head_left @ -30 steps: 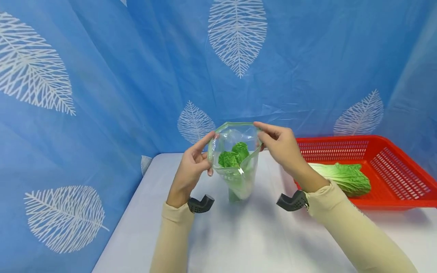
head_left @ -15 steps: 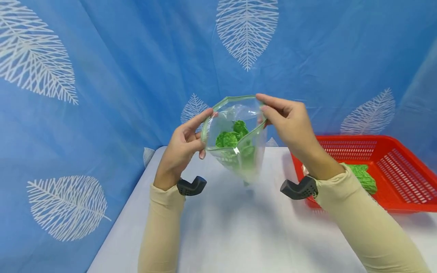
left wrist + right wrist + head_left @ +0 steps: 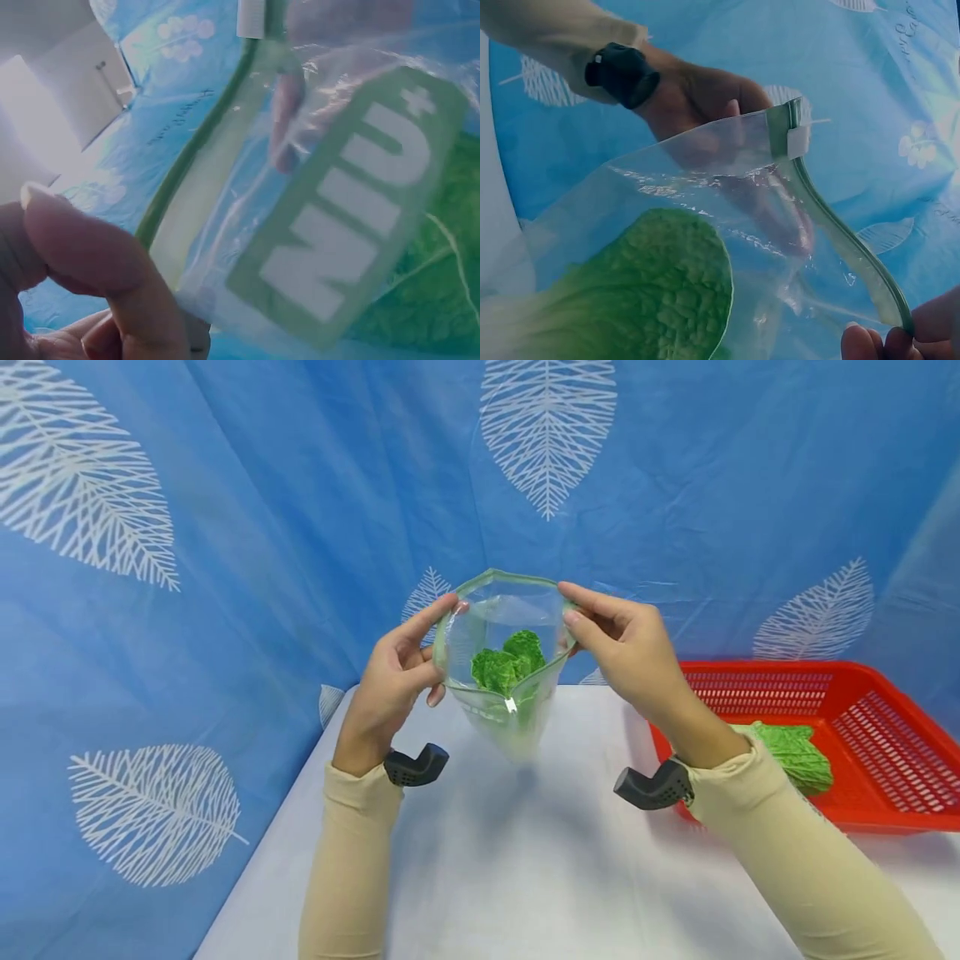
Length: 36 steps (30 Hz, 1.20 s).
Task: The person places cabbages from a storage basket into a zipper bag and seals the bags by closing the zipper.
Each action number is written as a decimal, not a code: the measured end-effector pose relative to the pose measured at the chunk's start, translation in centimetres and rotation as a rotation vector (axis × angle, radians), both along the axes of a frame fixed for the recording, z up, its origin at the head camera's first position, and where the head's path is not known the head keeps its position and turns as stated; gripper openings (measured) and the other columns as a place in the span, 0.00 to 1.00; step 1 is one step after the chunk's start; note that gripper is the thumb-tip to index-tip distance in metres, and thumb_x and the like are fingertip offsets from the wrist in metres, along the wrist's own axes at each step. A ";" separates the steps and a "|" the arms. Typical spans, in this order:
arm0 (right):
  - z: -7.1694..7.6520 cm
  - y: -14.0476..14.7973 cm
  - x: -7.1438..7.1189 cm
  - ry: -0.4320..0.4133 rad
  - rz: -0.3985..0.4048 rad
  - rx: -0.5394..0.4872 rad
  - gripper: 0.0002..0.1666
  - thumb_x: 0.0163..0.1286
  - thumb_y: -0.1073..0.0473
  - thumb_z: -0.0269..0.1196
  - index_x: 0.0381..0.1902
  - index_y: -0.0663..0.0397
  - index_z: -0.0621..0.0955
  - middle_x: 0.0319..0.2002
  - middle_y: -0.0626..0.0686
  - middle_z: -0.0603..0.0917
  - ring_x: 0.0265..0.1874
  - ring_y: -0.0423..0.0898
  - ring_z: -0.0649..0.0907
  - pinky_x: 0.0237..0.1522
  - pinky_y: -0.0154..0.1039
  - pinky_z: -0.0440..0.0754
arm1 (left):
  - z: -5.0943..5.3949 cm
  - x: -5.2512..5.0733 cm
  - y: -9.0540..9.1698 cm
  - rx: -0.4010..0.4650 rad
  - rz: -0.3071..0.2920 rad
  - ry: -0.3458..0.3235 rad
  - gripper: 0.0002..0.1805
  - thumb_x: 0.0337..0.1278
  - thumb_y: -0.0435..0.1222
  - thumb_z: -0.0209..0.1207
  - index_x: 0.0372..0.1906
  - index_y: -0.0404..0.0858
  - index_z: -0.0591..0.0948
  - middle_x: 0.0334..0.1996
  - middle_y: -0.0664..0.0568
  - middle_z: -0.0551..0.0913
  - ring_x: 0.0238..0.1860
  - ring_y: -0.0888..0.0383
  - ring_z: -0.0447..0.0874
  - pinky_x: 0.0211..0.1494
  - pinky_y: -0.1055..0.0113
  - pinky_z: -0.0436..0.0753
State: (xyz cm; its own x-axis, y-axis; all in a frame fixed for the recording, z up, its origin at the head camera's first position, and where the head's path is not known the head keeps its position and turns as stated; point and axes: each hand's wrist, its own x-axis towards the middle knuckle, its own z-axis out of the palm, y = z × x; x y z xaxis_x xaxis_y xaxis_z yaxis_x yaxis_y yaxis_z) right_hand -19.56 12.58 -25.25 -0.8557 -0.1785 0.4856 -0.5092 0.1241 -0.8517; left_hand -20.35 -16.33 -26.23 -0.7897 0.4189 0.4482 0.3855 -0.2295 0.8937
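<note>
A clear zip bag with a green rim and a white slider hangs with its mouth spread wide. Inside stands a napa cabbage, its leafy green end toward the mouth. My left hand pinches the left side of the rim between thumb and fingers. At the opposite side, my right hand pinches the rim likewise. In the left wrist view a green label with white letters shows on the bag. The bag's base looks raised a little above the table.
A red perforated basket stands to the right, with another cabbage in it, partly hidden by my right forearm. White cloth covers the table. A blue curtain with white leaf prints hangs behind and at the left.
Both hands have lifted the bag up from the table, then shifted it slightly left. The bag's lower end has swung from right back toward the left. The grips on the rim stay the same.
</note>
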 end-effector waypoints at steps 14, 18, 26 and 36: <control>-6.6 -5.2 -1.8 -0.123 0.089 0.120 0.30 0.78 0.56 0.60 0.74 0.54 0.72 0.38 0.56 0.82 0.35 0.48 0.87 0.32 0.37 0.80 | 0.9 1.8 -3.3 -0.279 0.095 0.048 0.49 0.46 0.14 0.45 0.80 0.42 0.62 0.73 0.49 0.67 0.19 0.55 0.59 0.18 0.63 0.72; -9.1 -5.5 -1.4 -0.175 0.071 0.151 0.31 0.78 0.55 0.61 0.75 0.52 0.71 0.37 0.56 0.83 0.34 0.47 0.87 0.31 0.38 0.77 | -1.4 1.3 -3.0 -0.391 0.005 0.002 0.48 0.50 0.16 0.46 0.81 0.44 0.61 0.75 0.49 0.64 0.18 0.56 0.61 0.19 0.60 0.74; -14.2 -2.6 1.2 -0.259 -0.050 0.041 0.31 0.76 0.59 0.63 0.74 0.58 0.72 0.39 0.60 0.82 0.31 0.45 0.87 0.33 0.34 0.84 | -5.5 0.2 0.2 -0.335 -0.141 -0.016 0.46 0.54 0.16 0.47 0.81 0.41 0.59 0.79 0.46 0.59 0.19 0.52 0.70 0.20 0.61 0.78; -19.4 0.5 4.1 -0.322 -0.178 -0.085 0.30 0.74 0.66 0.63 0.72 0.66 0.72 0.38 0.62 0.79 0.30 0.43 0.85 0.38 0.30 0.85 | -8.9 -0.4 5.8 -0.338 -0.295 0.014 0.44 0.54 0.18 0.47 0.81 0.35 0.57 0.78 0.40 0.57 0.16 0.39 0.66 0.19 0.56 0.80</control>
